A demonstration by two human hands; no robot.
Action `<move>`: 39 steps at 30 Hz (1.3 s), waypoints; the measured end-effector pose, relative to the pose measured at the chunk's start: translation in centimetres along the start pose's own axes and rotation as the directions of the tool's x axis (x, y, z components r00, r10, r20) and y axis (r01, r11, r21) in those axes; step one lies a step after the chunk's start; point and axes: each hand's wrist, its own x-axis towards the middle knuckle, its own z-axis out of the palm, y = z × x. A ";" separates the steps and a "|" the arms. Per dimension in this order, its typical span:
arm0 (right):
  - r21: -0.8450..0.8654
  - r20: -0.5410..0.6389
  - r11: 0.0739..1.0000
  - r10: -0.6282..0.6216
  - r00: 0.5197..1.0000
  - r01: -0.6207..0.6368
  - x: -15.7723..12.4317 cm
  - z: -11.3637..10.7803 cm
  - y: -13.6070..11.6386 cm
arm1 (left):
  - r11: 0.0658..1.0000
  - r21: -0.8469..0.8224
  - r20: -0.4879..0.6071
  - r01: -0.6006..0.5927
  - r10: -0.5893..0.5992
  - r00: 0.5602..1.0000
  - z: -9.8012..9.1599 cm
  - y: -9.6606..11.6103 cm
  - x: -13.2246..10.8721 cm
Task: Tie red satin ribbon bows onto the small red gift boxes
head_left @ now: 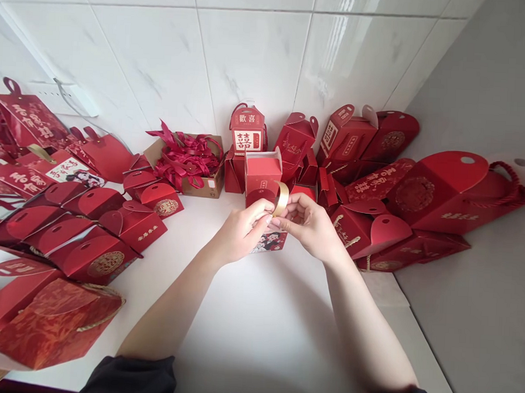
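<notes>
Over the middle of a white table (256, 319) I hold a small red gift box (263, 176) with its top flaps up. My left hand (243, 230) is closed on the box from the left. From the right, my right hand (309, 222) pinches a curved gold strip handle (282, 198) at the box's front. The lower part of the box, with a printed picture (271, 242), shows below my fingers.
Many folded red gift boxes lie along the left side (80, 234) and the right side (375, 226). A cardboard box of red ribbons (189, 160) stands at the back by the tiled wall. A large red box with a rope handle (460, 189) lies at far right.
</notes>
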 end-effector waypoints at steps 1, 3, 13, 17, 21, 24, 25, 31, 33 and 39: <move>0.018 0.027 1.000 0.010 1.000 -0.011 0.1 -0.1 0.2 | 1.000 0.000 0.008 -0.005 0.005 1.000 0.0 -0.1 0.0; 0.029 0.060 0.999 0.024 0.998 -0.026 0.2 -0.2 0.4 | 1.000 -0.014 0.023 -0.012 0.013 1.000 0.1 -0.2 0.0; -0.264 0.150 0.963 -0.015 0.989 0.055 0.1 -2.7 -0.1 | 0.922 0.374 -0.025 -0.100 0.118 0.993 -1.2 -1.0 0.6; -0.431 0.202 0.896 -0.018 0.979 0.105 0.1 -2.8 0.2 | 0.926 0.376 -0.008 0.030 -0.029 1.000 -1.1 -2.6 1.2; -0.532 0.237 0.835 -0.012 0.971 0.140 0.2 -2.2 1.0 | 0.936 0.339 0.013 0.097 -0.108 0.994 -0.9 -3.3 1.3; -0.567 0.239 0.812 0.002 0.971 0.138 0.2 -2.1 1.4 | 0.953 0.284 0.019 0.109 -0.119 0.993 -1.0 -3.1 1.2; -0.568 0.237 0.812 0.007 0.971 0.133 0.2 -2.1 1.4 | 0.958 0.259 0.022 0.123 -0.133 0.991 -1.1 -3.0 1.2; -0.556 0.265 0.813 -0.023 0.964 0.172 0.1 -2.2 1.3 | 0.995 0.048 0.055 0.090 -0.093 0.994 -1.1 -3.9 1.8; -0.554 0.274 0.810 -0.041 0.961 0.193 0.2 -2.2 1.3 | 0.995 -0.032 0.075 0.099 -0.096 0.993 -1.0 -4.5 2.0; -0.605 0.290 0.721 -0.196 0.937 0.338 0.6 -2.6 1.0 | 0.985 0.079 0.074 0.155 -0.161 0.984 -0.9 -4.7 1.9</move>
